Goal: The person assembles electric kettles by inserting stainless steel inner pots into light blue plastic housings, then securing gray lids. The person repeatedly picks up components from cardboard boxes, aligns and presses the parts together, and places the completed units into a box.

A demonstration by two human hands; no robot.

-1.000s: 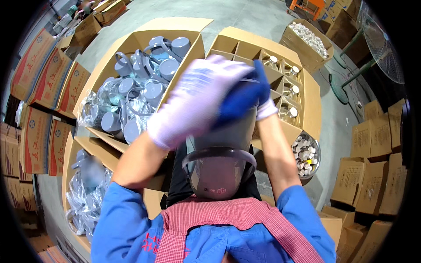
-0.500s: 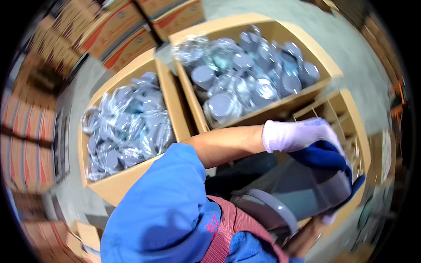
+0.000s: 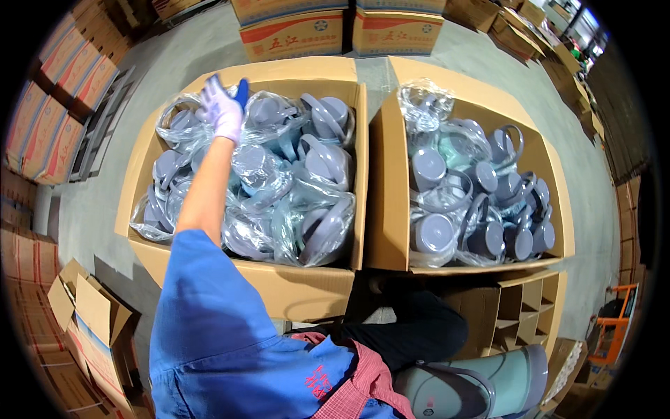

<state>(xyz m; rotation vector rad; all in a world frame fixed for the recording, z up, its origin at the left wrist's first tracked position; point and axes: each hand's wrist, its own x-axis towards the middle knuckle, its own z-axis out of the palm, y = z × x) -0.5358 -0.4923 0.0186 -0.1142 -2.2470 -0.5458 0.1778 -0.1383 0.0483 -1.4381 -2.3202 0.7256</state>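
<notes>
My left hand (image 3: 222,110), in a white knit glove with blue on it, reaches over the far left part of the left carton (image 3: 307,288). Its fingers are spread and nothing is in them. Beneath and around it lie several grey-and-teal thermos jugs (image 3: 255,164) in clear plastic bags. A teal thermos jug (image 3: 513,380) with a grey handle and grey end lies tilted against my body at the lower right, out of any bag. My right hand does not show.
The right carton (image 3: 387,188) holds more bagged jugs (image 3: 434,234). Nearer stands a carton with cardboard dividers (image 3: 530,307). An open carton (image 3: 94,314) is at the lower left. Stacked cartons (image 3: 293,35) stand beyond, and an orange metal frame (image 3: 614,325) is at the right.
My left hand has let go of the unwrapped jug and moved left over the left carton. The jug now sits lower at my body. The view has turned and levelled.
</notes>
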